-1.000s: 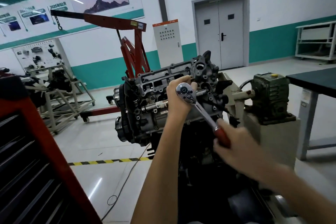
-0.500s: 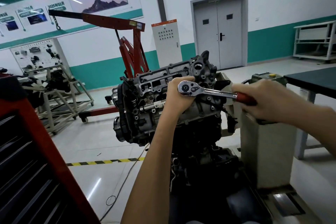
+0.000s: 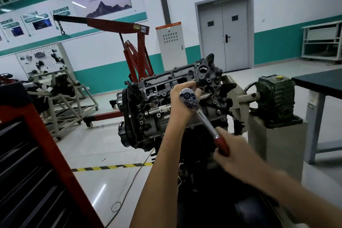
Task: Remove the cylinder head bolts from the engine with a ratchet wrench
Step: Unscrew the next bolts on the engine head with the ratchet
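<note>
Handle of the ratchet wrench point(image 3: 187, 96) has swung from level, pointing right, back down to the lower right, where it also lay a second ago, while its head stays at the same spot on the engine point(image 3: 157, 98). The right hand point(image 3: 235, 155) is clenched round the red grip and the left hand point(image 3: 180, 106) grasps the tool just behind the head; the bolt itself is hidden behind them. That back-and-forth reads as one ratcheting cycle, so the bolt is probably loosening but not yet out.
</note>
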`<action>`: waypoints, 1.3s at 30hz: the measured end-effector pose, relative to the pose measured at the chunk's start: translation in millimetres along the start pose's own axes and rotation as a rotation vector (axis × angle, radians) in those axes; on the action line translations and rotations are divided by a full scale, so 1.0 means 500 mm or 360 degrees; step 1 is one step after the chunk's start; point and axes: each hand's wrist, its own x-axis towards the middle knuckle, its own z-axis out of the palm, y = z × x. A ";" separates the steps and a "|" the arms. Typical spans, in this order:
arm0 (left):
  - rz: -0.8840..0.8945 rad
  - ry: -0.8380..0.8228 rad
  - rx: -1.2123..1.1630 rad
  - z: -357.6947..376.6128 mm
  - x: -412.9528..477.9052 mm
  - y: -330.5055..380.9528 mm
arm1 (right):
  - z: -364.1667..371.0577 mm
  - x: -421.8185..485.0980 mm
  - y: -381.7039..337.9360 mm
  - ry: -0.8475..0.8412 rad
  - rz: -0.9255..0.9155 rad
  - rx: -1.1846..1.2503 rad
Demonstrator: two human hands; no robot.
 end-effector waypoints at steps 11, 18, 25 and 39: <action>0.0072 0.0027 0.0066 0.014 0.005 0.004 | -0.079 0.016 0.029 0.0077 -0.0057 -0.0368; 0.0050 0.0170 0.0025 0.024 0.004 0.007 | 0.100 -0.016 -0.048 0.0142 0.0197 0.0530; 0.0221 -0.0188 0.0162 -0.015 0.012 0.014 | -0.184 0.065 0.023 0.0022 -0.0345 -0.0813; 0.0076 0.0053 0.0057 0.010 0.010 -0.006 | 0.080 -0.010 -0.044 0.0099 0.0204 0.0324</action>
